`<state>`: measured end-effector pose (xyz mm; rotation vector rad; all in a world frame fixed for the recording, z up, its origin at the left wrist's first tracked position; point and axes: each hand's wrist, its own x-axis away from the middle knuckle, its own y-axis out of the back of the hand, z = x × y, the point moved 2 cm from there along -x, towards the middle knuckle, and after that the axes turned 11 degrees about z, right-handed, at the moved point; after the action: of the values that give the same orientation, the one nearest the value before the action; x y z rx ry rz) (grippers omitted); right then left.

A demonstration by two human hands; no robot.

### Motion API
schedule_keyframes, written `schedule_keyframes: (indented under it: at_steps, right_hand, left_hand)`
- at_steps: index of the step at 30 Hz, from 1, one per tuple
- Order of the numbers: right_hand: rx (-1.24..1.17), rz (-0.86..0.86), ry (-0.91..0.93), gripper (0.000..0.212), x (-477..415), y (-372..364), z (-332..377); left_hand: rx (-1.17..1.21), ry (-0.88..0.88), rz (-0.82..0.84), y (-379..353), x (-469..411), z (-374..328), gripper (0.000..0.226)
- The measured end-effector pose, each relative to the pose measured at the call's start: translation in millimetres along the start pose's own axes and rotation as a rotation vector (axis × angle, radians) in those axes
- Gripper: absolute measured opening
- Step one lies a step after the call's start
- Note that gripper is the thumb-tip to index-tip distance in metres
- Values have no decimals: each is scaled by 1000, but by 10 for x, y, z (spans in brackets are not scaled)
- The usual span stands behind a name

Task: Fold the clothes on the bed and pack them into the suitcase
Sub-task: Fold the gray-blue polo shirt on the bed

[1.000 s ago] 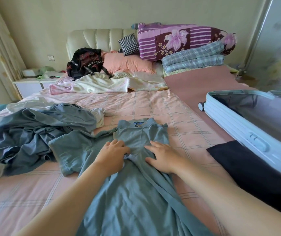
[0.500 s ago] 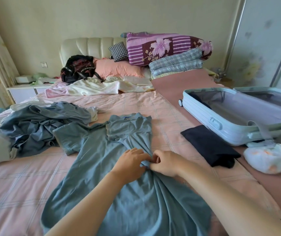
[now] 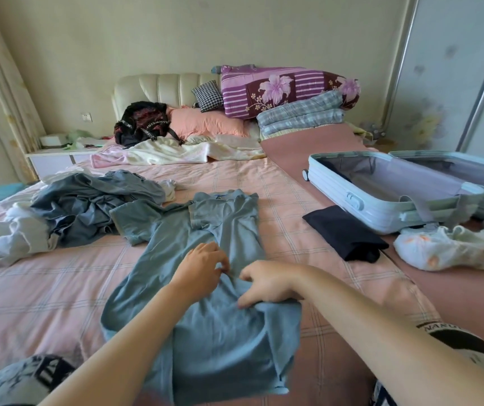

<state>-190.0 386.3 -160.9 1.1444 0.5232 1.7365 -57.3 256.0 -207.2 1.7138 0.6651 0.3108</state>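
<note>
Head view: the right hand (image 3: pixel 267 284) is gripping a bunched fold of the blue-grey short-sleeved cotton shirt (image 3: pixel 229 224), fingers curled round the cloth. The left hand (image 3: pixel 202 271) is resting just beside it with fingers bent; whether it is pinching the cloth cannot be told. The shirt is lying lengthwise on the pink checked bed sheet (image 3: pixel 59 288). Farther right, a folded black garment (image 3: pixel 346 232) is lying just beside the open pale blue hard-shell suitcase (image 3: pixel 352 197). Farther left, a crumpled grey-blue clothes pile (image 3: pixel 88 200) is lying.
</note>
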Motion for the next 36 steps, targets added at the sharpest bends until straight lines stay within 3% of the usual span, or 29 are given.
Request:
schedule_keyframes:
  at_steps: [3,5,9,13,15,18,21,25,28,30,33,36]
  right_hand:
    - [-322,284,85,26,-95,-388,99]
    - [-408,429,74,27,-144,-550,19]
    - [-344,53,-57,18,-203,-541,-255]
    - [-191,-374,-159,8,-134,-484,-541]
    - [-68,-482,-246,35,-115,-524,-617]
    - [-97,-493,-300,65,-157,-552,-660]
    - [-157,-415,-200,57,-160,-451,-661]
    - [26,-327,-306,51,-82,-296,-689]
    - [183,-233,-379,49,-94,-242,-609]
    - [318,-257,-408,43,-142,-152,-504]
    - [375,-353,-298,39,-293,4,-409]
    - [396,-309,-87,61,-506,85,-313]
  left_hand:
    - [118,83,67,18,261,-20,21]
    - [154,147,130,-17,417,-42,19]
    - [166,279,194,-158,653,-61,31]
    - [-9,339,207,-237,690,-134,53]
    - [-19,350,181,-258,689,-175,61]
    - [45,331,198,-285,673,-170,72]
    - [239,270,225,-276,608,-154,61]
    - [410,252,364,-222,560,-194,48]
    - [331,231,605,-154,507,-206,44]
    - [281,251,690,-43,418,-154,38]
    - [256,272,614,129,198,-13,25]
    - [157,287,471,209,-41,256,21]
